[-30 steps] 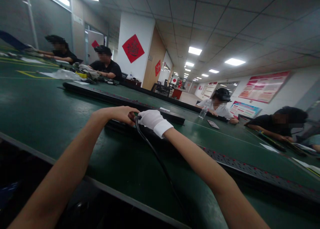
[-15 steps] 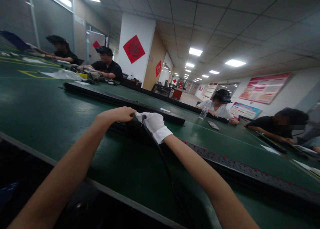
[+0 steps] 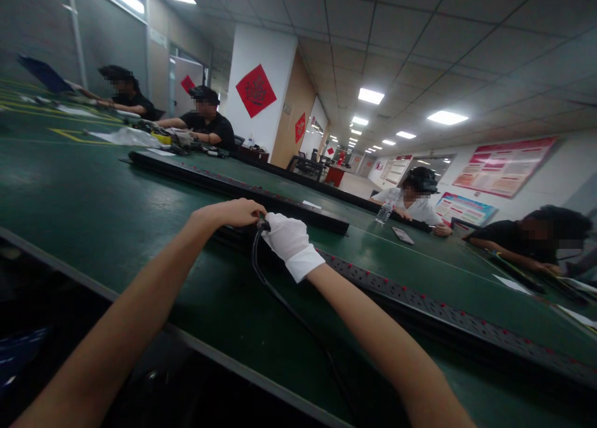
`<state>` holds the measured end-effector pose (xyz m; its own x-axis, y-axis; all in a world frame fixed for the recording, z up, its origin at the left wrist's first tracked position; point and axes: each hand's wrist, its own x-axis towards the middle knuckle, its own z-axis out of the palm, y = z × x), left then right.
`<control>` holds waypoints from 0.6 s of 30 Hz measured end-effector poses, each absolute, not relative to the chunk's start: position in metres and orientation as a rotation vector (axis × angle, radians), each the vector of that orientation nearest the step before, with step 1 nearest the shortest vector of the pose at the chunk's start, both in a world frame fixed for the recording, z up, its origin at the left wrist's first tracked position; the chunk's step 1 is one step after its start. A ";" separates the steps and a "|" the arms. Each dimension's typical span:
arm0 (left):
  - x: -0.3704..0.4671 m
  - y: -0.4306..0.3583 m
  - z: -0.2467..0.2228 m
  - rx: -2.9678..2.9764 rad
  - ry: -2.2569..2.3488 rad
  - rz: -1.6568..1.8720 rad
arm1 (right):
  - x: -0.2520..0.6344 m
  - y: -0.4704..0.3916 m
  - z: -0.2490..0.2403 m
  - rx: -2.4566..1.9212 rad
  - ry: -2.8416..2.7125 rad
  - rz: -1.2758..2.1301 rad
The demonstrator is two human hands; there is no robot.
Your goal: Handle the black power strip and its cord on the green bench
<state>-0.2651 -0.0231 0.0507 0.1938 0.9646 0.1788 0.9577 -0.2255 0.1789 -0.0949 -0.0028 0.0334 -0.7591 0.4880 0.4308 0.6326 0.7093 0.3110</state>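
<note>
A broad green surface (image 3: 84, 198) stretched beneath everything. Along it ran a long black strip (image 3: 420, 307), dotted with red, from under the hands toward the lower right; a second black strip (image 3: 224, 185) lay farther back, apart from it. A black cable (image 3: 284, 300) curved down from between the hands and trailed toward the near edge, where its lower end was lost in shadow. The right hand (image 3: 286, 235), in a white glove, gripped the cable's upper end just above the near strip. The bare left hand (image 3: 240, 213) met it there with curled fingers; whether these held anything could not be told. Beyond, a clear bottle (image 3: 386, 209) stood near a flat phone (image 3: 402, 235).
</note>
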 end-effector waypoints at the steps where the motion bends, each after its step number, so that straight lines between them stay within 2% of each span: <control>1: -0.264 -0.023 0.051 2.408 1.927 0.393 | -0.095 -0.003 0.034 -0.886 -2.620 -0.647; 18: -0.259 -0.023 0.052 2.396 2.047 0.401 | -0.100 -0.001 0.029 -0.881 -2.559 -0.690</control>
<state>-0.2591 -0.0226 0.0516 0.1380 0.9672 0.2132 0.9762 -0.1691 0.1354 -0.0996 -0.0010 0.0291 -0.7469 0.4766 0.4638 0.6451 0.6885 0.3314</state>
